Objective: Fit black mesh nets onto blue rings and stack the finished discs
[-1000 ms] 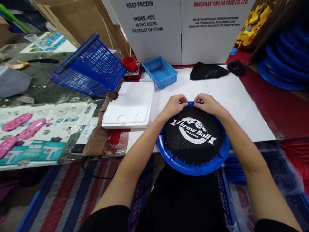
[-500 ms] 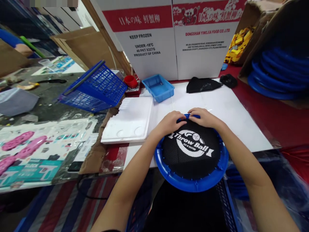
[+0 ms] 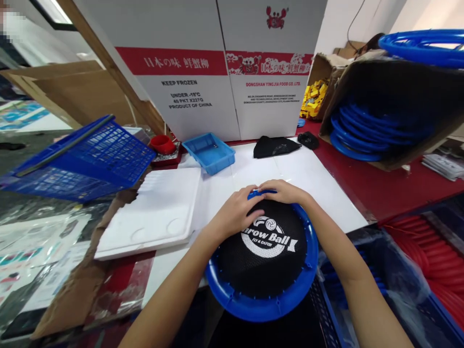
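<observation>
In the head view, a round throw-ball disc (image 3: pixel 268 275) with a blue plastic rim and black mesh printed "Throw Ball" leans over the table's front edge above my lap. My left hand (image 3: pixel 237 212) grips its far rim, with the thumb lying over the mesh. Close beside it, almost touching, my right hand (image 3: pixel 282 191) is closed on the same stretch of rim. The fingers partly hide the rim there. Beyond my hands, folded black mesh (image 3: pixel 275 146) and a smaller black piece (image 3: pixel 308 140) lie on the white sheet (image 3: pixel 300 174).
A light-blue tray (image 3: pixel 210 153), a red cup (image 3: pixel 162 144), a white foam slab (image 3: pixel 155 208) and a tilted blue basket (image 3: pixel 83 159) stand to the left. White cartons (image 3: pixel 203 111) wall the back. At right, a cardboard box (image 3: pixel 395 159) holds blue rings (image 3: pixel 362 135).
The view has swung to the right, showing more of the ring box. My left hand has shifted along the rim toward my right hand, its thumb now further over the mesh.
</observation>
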